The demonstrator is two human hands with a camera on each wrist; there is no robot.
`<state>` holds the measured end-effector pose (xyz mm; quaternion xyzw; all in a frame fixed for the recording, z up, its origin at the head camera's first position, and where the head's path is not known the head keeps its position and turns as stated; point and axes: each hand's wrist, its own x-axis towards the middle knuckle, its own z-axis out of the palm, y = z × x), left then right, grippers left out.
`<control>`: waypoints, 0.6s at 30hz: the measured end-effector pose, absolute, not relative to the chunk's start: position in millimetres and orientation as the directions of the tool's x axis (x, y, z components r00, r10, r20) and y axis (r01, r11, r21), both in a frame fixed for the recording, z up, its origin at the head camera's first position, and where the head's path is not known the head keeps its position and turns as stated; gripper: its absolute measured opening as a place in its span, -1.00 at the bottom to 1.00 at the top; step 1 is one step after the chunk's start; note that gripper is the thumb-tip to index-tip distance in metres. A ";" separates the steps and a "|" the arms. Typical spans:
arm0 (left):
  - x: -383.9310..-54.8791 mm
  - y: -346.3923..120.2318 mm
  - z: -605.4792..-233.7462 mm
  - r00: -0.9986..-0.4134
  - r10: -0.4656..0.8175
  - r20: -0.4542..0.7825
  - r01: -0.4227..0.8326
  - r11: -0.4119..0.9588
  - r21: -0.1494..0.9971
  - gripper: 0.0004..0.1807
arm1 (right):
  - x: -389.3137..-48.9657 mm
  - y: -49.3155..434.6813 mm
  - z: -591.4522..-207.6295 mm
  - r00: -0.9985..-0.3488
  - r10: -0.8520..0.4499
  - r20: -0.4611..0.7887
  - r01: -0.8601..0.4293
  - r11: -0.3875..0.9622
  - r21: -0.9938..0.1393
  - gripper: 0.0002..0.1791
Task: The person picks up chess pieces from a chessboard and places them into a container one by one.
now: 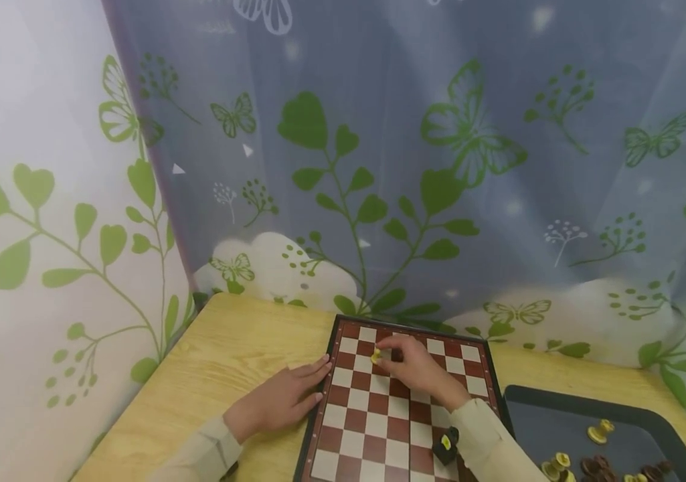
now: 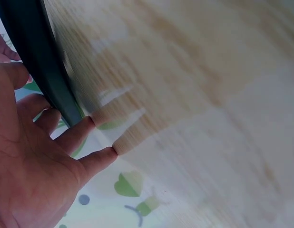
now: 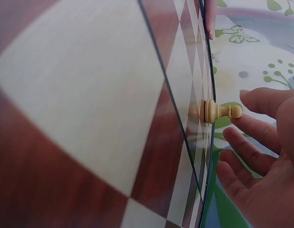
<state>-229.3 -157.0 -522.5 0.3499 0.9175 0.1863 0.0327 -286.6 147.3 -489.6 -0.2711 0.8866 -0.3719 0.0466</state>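
A pale yellow chess pawn [image 1: 375,356] stands upright on the far left part of a brown-and-white chessboard [image 1: 357,399]. My right hand [image 1: 417,365] reaches across the board to it. In the right wrist view, the index fingertip is right at the head of the pawn [image 3: 223,111], while the thumb tip sits a little apart on the other side. The remaining fingers of the right hand [image 3: 266,142] are loosely bent. My left hand [image 1: 279,399] lies on the table, fingers extended to the board's left edge. The left wrist view shows that hand [image 2: 47,156] beside the dark board edge [image 2: 40,52].
A dark tray [image 1: 583,396] stands to the right of the board. It holds several pale and dark brown chess pieces, one pale piece [image 1: 600,432] apart from the others. The wooden table [image 1: 240,335] meets a patterned curtain [image 1: 391,201] behind the board.
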 end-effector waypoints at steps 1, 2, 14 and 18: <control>-229.3 -156.9 -522.4 -0.752 0.656 0.070 0.632 0.686 0.361 -0.38 | -286.3 146.6 -489.1 -0.854 -0.508 0.114 -0.437 0.580 -0.688 -0.66; -229.3 -156.7 -522.2 -0.751 0.657 0.067 0.633 0.685 0.361 -0.38 | -285.7 146.2 -488.8 -0.856 -0.505 0.109 -0.431 0.583 -0.688 -0.68; -229.0 -156.4 -523.0 -0.754 0.654 0.055 0.623 0.686 0.376 -0.37 | -287.3 133.5 -487.8 -0.905 -0.420 0.059 -0.338 0.630 -0.699 -0.93; -229.3 -156.6 -521.8 -0.756 0.653 0.045 0.618 0.690 0.377 -0.37 | -288.0 134.4 -485.5 -0.892 -0.439 0.104 -0.383 0.613 -0.691 -0.93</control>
